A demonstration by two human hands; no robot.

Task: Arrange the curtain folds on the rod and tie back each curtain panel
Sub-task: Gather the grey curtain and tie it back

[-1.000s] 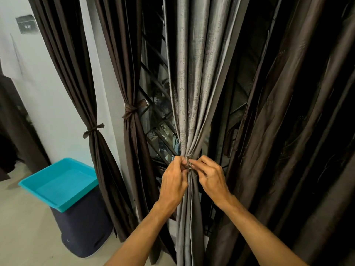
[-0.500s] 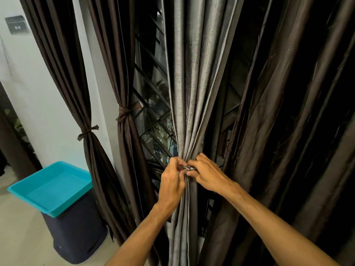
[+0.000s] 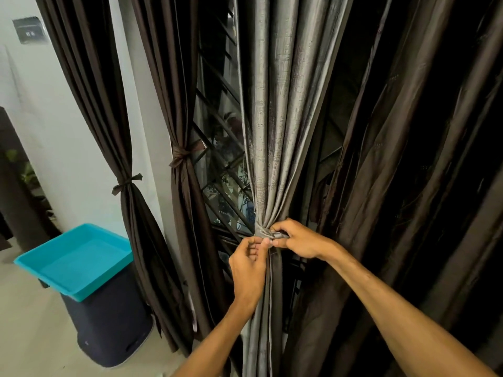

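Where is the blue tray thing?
In the head view, the blue tray is low on the left, sitting on top of a dark bin on the floor, just left of the tied brown curtain.

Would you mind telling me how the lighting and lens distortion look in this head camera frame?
Head view: wide-angle bowing leans the dark curtains outward; the right side sinks into deep shadow; the grey curtain shows sheen; the white wall is brightest; both hands stay sharp at the knot.

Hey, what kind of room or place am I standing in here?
Probably a room in a home, by a window: tied-back brown curtains, a metal window grille behind them, and a wall switch plate.
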